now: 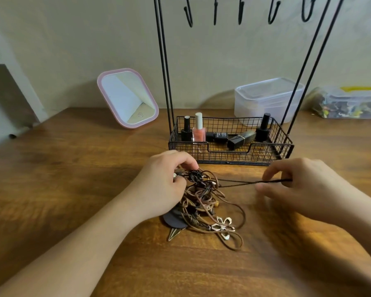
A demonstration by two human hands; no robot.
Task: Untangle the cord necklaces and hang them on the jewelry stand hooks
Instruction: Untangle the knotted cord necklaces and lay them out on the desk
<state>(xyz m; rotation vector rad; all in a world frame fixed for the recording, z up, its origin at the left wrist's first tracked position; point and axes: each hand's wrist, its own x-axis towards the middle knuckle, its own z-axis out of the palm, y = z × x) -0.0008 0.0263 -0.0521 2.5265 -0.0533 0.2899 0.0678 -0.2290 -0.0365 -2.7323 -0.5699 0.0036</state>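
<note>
A messy pile of cord necklaces (204, 202) lies on the wooden table (73, 189), just in front of the wire basket (229, 155) at the bottom of the jewelry stand (165, 82). The left hand (159, 185) sits on the left side of the pile, and its curled fingers pinch the dark knot at the top. The right hand (304, 185) is off to the right, away from the pile. Its thumb and finger pinch one black cord (248, 182). That cord runs almost flat from the knot to the right hand, pulled straight between the two hands. So the cord's long line goes left to right, and the knot is right at the left fingers. The next pull probably has to go along that line, out to the right, while the left hand holds the pile down. The hooks (240, 11) hang high above the basket with nothing on them, so no necklace is hung up yet.
</note>
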